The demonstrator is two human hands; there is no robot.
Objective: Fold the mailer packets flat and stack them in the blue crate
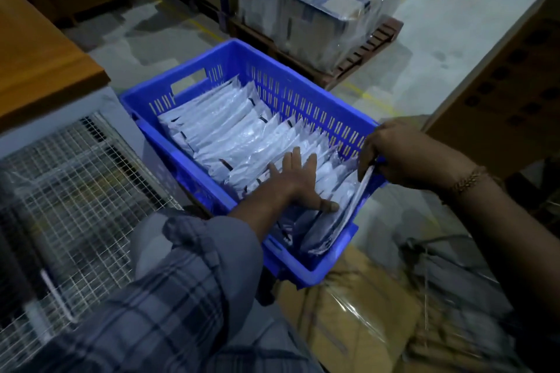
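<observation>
At the near end of the crate (230,54), the step in hand looks like slotting one more packet (362,188) in behind the row. To do it well, the left hand (298,180) should keep the filed packets pushed away so a gap holds open, while the right hand (400,154) lowers its packet straight down, edge first, into that gap, letting go only once the bottom edge seats, or the slick film may slump and unfold.

Left hand: fingers straight and spread, palm down, pressing flat on the tops of the nearest packets, thumb stretched toward the near corner; it holds nothing. Right hand: fingers curled over, pinching the top edge of the packet, which hangs tilted just inside the crate's near right corner (how far its lower edge has gone in is hard to tell, as the frame is dim and soft there). A bracelet (468,180) sits on that wrist.

Outward, the row (230,133) of white packets stands on edge, overlapping, and runs from the far end almost to the near one, so the crate seems close to full. The crate rests on wrapped cartons (348,321). A wire-mesh cage (75,185) stands to the left under a wooden bench (39,63), and a pallet (318,9) of wrapped boxes sits beyond on the floor (424,54).
</observation>
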